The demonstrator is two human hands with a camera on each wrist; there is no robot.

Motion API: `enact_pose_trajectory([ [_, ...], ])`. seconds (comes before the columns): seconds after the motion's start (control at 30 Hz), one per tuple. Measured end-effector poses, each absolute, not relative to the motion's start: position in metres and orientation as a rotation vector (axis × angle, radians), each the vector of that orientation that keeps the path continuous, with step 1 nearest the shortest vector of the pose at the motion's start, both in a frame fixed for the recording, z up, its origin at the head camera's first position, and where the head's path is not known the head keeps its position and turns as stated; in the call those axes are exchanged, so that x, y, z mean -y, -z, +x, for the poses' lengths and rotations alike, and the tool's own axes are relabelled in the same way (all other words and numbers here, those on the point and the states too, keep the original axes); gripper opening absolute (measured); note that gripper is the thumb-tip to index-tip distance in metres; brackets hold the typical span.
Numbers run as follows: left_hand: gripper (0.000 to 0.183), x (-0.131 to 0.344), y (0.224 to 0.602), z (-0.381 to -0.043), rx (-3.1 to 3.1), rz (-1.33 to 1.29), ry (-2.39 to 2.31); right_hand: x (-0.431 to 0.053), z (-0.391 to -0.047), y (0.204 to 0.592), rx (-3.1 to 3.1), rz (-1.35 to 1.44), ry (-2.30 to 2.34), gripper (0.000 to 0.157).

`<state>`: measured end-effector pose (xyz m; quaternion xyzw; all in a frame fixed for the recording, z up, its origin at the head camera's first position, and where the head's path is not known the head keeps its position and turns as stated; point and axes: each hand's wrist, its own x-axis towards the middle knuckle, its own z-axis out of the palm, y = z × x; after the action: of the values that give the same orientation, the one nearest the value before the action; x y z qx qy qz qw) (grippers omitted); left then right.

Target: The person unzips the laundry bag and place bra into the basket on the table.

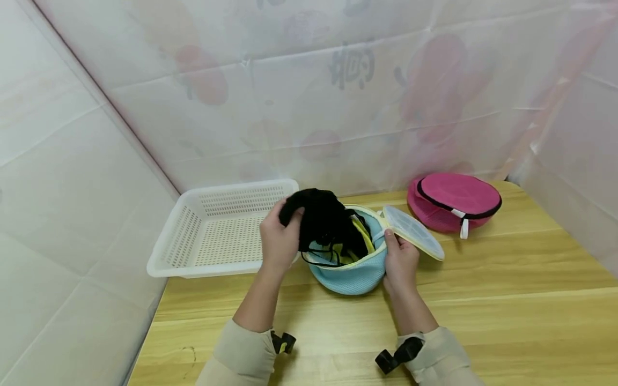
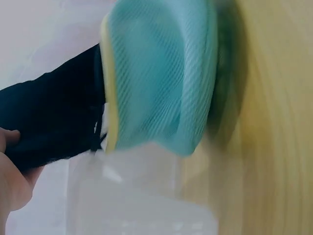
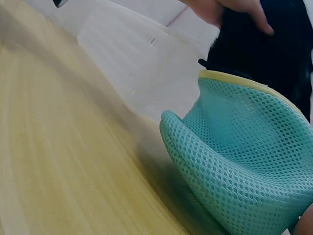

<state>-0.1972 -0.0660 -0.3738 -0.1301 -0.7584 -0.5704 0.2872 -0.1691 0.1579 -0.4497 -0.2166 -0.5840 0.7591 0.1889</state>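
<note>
A black cloth item with thin straps [image 1: 321, 217] is half in and half above the round blue mesh laundry bag [image 1: 350, 279]. My left hand [image 1: 280, 236] grips its upper end, thumb over the cloth. In the left wrist view, the black cloth [image 2: 54, 110] stretches from that hand to the bag's yellow rim. My right hand [image 1: 402, 262] pinches the bag's rim on the right, beside the folded-back lid [image 1: 414, 231]. Inside the bag, something yellow [image 1: 363, 234] shows next to the black cloth; its kind is hidden. The bag's mesh side [image 3: 244, 132] sags in the right wrist view.
A white perforated plastic basket [image 1: 161, 257] stands at the left, close behind my left hand. At the back right sits a pink mesh bag [image 1: 458, 195] with a black zipper edge, its lid closed. Printed sheeting [image 1: 299, 107] walls the wooden table [image 1: 338, 343] at the back and sides.
</note>
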Motion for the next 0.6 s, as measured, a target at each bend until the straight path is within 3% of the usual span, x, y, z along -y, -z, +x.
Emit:
enact_pose_trajectory([
  [0.4,0.02,0.136,0.345,-0.205,1.554,0.027,1.634,-0.166,-0.168,0.451,1.681,-0.659,-2.147,0.053],
  [0.6,0.009,0.179,0.327,-0.207,1.26,-0.026,1.622,-0.167,-0.168,0.451,1.652,-0.641,-2.155,0.052],
])
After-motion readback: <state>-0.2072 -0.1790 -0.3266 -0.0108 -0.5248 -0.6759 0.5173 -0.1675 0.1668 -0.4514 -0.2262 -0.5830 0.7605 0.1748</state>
